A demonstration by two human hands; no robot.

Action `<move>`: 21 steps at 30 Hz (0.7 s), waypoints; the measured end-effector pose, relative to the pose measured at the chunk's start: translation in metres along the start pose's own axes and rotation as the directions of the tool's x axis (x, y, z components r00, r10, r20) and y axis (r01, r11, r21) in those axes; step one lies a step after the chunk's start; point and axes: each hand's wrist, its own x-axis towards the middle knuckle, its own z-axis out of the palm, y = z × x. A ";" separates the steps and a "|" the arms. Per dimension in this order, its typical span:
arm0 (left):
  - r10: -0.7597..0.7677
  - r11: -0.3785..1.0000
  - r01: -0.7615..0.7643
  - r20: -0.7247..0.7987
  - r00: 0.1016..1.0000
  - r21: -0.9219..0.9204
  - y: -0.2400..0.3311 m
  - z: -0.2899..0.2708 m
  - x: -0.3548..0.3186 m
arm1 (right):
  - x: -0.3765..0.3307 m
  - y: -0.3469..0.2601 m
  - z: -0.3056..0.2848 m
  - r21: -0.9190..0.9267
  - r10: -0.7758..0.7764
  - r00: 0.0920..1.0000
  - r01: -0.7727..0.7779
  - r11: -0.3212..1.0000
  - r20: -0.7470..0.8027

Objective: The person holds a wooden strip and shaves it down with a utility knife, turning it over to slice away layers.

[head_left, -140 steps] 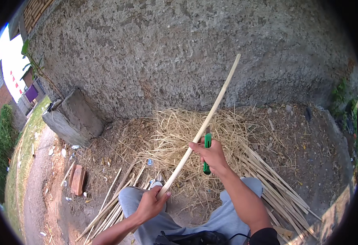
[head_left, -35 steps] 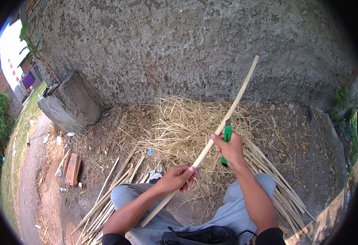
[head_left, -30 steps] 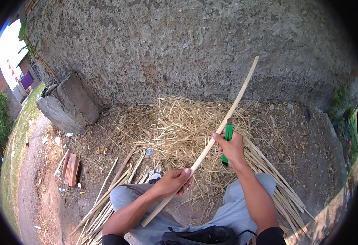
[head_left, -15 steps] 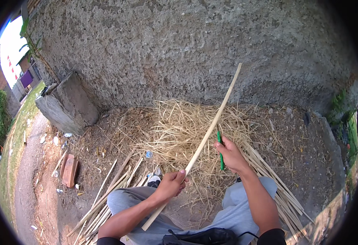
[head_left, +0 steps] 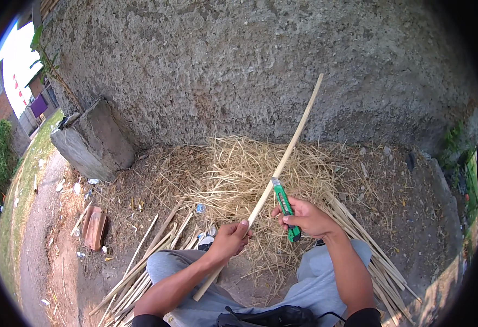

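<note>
A long pale strip (head_left: 299,131), bamboo by its look, slants up and away to the right from above my left thigh. My left hand (head_left: 231,240) is closed around its lower part, the thumb lying along the strip. In my right hand (head_left: 304,218) is a green utility knife (head_left: 283,203), gripped between thumb and fingers. Its metal tip meets or overlaps the strip near the middle; whether the blade touches cannot be told. A heap of thin pale shavings (head_left: 244,169) lies on the ground beyond my hands.
Bundles of pale strips lie beside my left leg (head_left: 141,278) and my right leg (head_left: 369,250). A rough grey wall (head_left: 239,71) rises behind the shavings. At left are a concrete block (head_left: 94,141) and a reddish ridged brick (head_left: 94,231). A black bag (head_left: 271,316) rests at my lap.
My right hand has turned the knife, so its broad side shows and its tip is now at the strip. The strip has shifted and turned slightly, showing a narrower face.
</note>
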 end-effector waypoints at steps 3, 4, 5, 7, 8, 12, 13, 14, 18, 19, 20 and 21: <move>0.008 1.000 -0.008 -0.034 0.999 -0.003 -0.002 0.003 0.003 | 0.000 0.008 0.004 -0.126 -0.058 0.991 0.043 0.991 -0.119; 0.030 0.999 -0.029 -0.043 0.999 0.023 -0.004 0.003 0.005 | 0.000 0.006 0.006 -0.125 -0.054 0.991 0.039 0.991 -0.119; 0.052 0.998 -0.049 -0.051 0.997 0.050 -0.005 0.003 0.005 | -0.001 0.002 0.009 -0.384 -0.087 0.978 0.008 0.923 -0.190; 0.055 0.997 -0.052 -0.049 0.997 0.063 -0.005 0.004 0.006 | -0.002 -0.001 0.016 -0.612 -0.137 0.959 -0.046 0.790 -0.250; 0.060 0.996 -0.056 -0.049 0.997 0.076 -0.005 0.004 0.007 | -0.003 -0.001 0.019 -0.698 -0.160 0.944 -0.093 0.710 -0.289; 0.022 0.998 -0.020 -0.027 0.999 0.065 0.001 0.010 0.006 | -0.005 0.017 0.026 -0.845 -0.310 0.913 -0.063 0.532 -0.263; 0.009 1.000 -0.009 -0.025 1.000 0.009 0.002 0.011 0.006 | -0.005 0.017 0.029 -0.844 -0.309 0.914 -0.064 0.533 -0.264; -0.004 0.999 0.003 -0.023 1.000 -0.048 0.003 0.011 0.005 | -0.006 0.016 0.033 -0.864 -0.306 0.919 -0.068 0.499 -0.249; -0.027 0.995 0.026 -0.007 1.000 -0.098 0.007 0.011 0.004 | -0.003 0.022 0.040 -0.849 -0.259 0.932 -0.085 0.521 -0.252; 0.040 0.999 -0.040 0.011 0.999 -0.014 0.006 0.012 0.004 | -0.004 0.022 0.040 -0.848 -0.258 0.932 -0.085 0.523 -0.253; 0.105 0.992 -0.107 0.036 0.994 0.069 0.004 0.012 0.005 | -0.005 0.020 0.041 -0.865 -0.260 0.936 -0.082 0.495 -0.237; 0.104 0.992 -0.106 0.035 0.994 0.068 0.000 0.010 0.007 | -0.005 0.020 0.042 -0.881 -0.260 0.940 -0.078 0.466 -0.220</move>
